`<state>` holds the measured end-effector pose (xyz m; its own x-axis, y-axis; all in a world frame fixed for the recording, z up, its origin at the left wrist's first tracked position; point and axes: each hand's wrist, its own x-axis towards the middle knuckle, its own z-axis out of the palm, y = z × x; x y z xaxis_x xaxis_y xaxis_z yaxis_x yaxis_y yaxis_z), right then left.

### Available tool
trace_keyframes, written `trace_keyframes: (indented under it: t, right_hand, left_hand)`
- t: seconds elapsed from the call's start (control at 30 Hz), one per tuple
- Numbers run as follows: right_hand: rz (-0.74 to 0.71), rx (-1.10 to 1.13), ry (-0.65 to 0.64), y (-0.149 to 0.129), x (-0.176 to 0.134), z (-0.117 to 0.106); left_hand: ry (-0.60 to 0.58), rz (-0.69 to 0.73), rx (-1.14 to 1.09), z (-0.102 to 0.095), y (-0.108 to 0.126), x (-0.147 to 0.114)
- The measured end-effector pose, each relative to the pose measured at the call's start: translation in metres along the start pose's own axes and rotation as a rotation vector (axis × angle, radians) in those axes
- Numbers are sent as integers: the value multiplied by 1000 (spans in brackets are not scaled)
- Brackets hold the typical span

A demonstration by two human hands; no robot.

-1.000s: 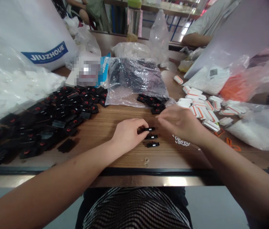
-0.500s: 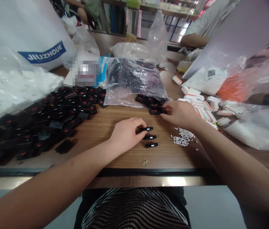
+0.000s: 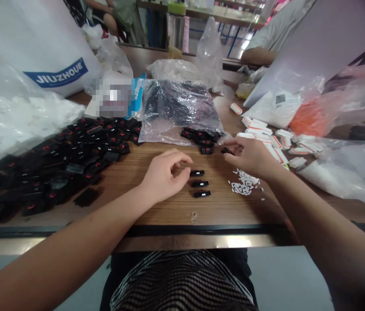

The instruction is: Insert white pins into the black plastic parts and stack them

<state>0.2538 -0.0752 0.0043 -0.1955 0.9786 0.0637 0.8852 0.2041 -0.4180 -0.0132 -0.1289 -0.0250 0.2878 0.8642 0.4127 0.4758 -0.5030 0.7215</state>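
Three black plastic connector housings (image 3: 201, 184) lie in a short column on the wooden table, each with white dots on its near face. Beside the farthest one is my left hand (image 3: 165, 176), its thumb and forefinger curved and apart with nothing between them. My right hand (image 3: 250, 156) pinches another small black connector housing (image 3: 227, 150) between thumb and fingers. Just left of that hand, a small heap of the same black housings (image 3: 206, 150) with red parts sits against a clear plastic bag (image 3: 156, 137). Small white pieces (image 3: 245, 183) are scattered below my right hand.
A large pile of black housings (image 3: 82, 147) spreads across the left. White parts with orange stripes (image 3: 258, 127) are heaped at the right, near bags of white (image 3: 276, 108) and orange (image 3: 310, 117) pieces. A bottle (image 3: 175, 30) stands at the back. Other people sit beyond the table.
My right hand has drawn a black housing away from the small heap. My left fingers have come off the farthest housing in the column and spread apart.
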Motion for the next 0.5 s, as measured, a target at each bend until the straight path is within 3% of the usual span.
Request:
trace_keyframes:
  t: [0.07, 0.1, 0.17, 0.2, 0.27, 0.3, 0.4, 0.5]
  right_hand:
    - [-1, 127, 19, -8, -25, -8]
    - [-26, 177, 1, -12, -40, -10]
    - [-95, 172, -56, -19, -69, -10]
    - [-149, 150, -65, -22, -83, -8]
    - [-230, 53, -34, -28, -106, 1]
    - [-259, -1, 2, -31, -115, 7]
    - [-283, -104, 67, -43, -134, 25]
    - [-233, -64, 82, -55, -143, 35]
  left_hand:
    - [117, 106, 11, -3, 11, -4]
    - [111, 151, 16, -3, 19, -8]
    - [-51, 206, 46, -3, 39, -19]
    - [-194, 207, 77, -1, 49, -25]
    - [-422, 132, 118, 2, 67, -37]
    - [-456, 72, 105, 5, 73, -42]
    - [-477, -84, -21, 12, 83, -50]
    - [-460, -181, -133, 19, 82, -55]
